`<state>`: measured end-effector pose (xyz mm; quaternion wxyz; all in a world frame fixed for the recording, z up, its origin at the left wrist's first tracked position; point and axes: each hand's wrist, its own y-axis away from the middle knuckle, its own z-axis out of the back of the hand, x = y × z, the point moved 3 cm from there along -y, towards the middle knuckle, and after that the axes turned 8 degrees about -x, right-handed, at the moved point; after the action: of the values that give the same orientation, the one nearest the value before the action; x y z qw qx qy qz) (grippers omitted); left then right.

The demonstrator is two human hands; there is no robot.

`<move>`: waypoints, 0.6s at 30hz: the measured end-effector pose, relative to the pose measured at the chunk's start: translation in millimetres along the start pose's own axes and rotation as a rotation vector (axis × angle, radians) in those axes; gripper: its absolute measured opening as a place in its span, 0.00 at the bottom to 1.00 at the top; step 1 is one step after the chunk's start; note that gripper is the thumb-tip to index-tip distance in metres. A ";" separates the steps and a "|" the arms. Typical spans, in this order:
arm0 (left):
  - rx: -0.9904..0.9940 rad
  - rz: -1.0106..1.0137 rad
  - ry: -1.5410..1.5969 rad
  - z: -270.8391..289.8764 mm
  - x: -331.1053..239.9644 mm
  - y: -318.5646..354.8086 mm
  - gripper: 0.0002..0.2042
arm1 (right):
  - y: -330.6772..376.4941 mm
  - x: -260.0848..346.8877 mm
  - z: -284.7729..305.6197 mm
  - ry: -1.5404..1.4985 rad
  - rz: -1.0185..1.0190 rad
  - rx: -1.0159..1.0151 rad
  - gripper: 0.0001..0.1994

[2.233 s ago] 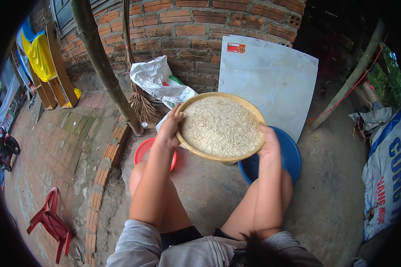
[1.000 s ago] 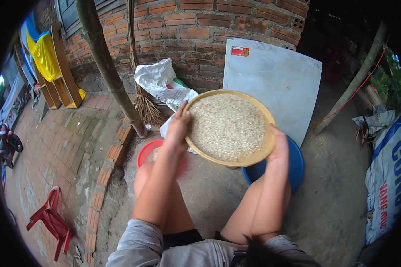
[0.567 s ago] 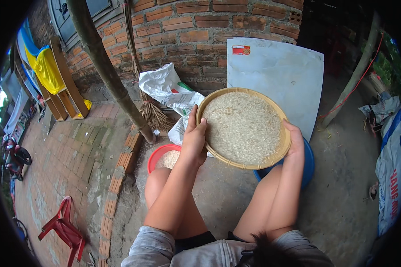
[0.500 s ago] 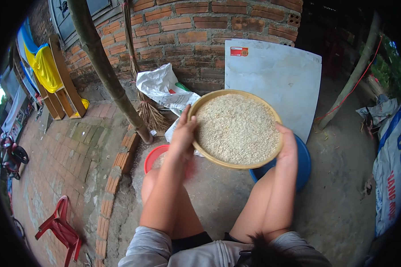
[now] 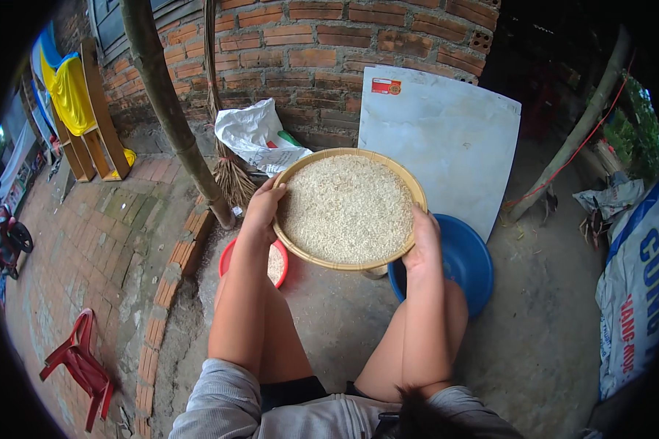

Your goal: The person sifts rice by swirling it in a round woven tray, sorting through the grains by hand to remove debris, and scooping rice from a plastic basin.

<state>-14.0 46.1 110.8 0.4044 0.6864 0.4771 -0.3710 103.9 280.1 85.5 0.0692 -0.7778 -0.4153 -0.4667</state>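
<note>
A round woven winnowing tray [image 5: 329, 264] with a raised rim is held up in front of me, above my knees. Pale husked grain [image 5: 348, 208], which looks like rice, covers its bottom in a wide layer. My left hand [image 5: 262, 208] grips the left rim, thumb over the edge. On the right rim my right hand [image 5: 423, 241] has its thumb on top, with the other fingers mostly hidden beneath. Below the tray's left side is a red basin [image 5: 284, 272] with some pale grain inside. A blue basin [image 5: 479, 274] stands below its right side, partly covered by my right arm and knee.
Beyond the tray lie a crumpled white sack [image 5: 249, 139] and a straw broom [image 5: 232, 179]. A pale panel [image 5: 447, 139] leans against the brick wall [image 5: 315, 58]. A bamboo pole [image 5: 165, 102] slants at left. An overturned red chair [image 5: 80, 358] lies on the paving.
Both hands have carried the tray a little leftward, and more of the blue basin shows. The view has shifted slightly. Each hand keeps its hold on the rim.
</note>
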 end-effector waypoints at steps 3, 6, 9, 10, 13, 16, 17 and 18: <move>-0.035 -0.144 -0.050 -15.5 8.1 7.1 0.18 | -21.4 9.9 15.5 -0.085 -0.162 0.103 0.20; -0.071 -0.282 -0.305 -6.9 4.9 -1.4 0.18 | -21.8 10.2 17.1 -0.110 -0.153 0.128 0.19; -0.227 -0.543 -0.731 -0.4 -6.1 -1.5 0.18 | -18.0 -4.4 10.2 -0.061 -0.035 0.064 0.19; -0.277 -0.769 -0.984 -4.8 -10.7 3.0 0.18 | -19.2 -9.2 8.7 -0.043 -0.077 0.064 0.18; -0.296 -1.148 -1.302 -18.3 -20.5 15.9 0.18 | -30.5 -31.1 10.5 -0.033 -0.171 0.050 0.18; 0.018 -1.116 -1.295 -25.4 -10.4 13.0 0.17 | -30.2 -48.1 3.6 -0.038 -0.237 0.040 0.18; 0.018 -1.110 -1.297 -27.0 -6.3 10.8 0.17 | -29.5 -53.0 1.5 -0.032 -0.241 0.034 0.18; 0.120 -1.011 -1.362 -27.9 1.8 4.8 0.16 | -29.6 -58.1 -0.1 -0.025 -0.246 0.027 0.18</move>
<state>-5.5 71.1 121.3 0.3519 0.0380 0.3581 -0.8640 70.1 265.4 31.8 0.0167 -0.7257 -0.5148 -0.4561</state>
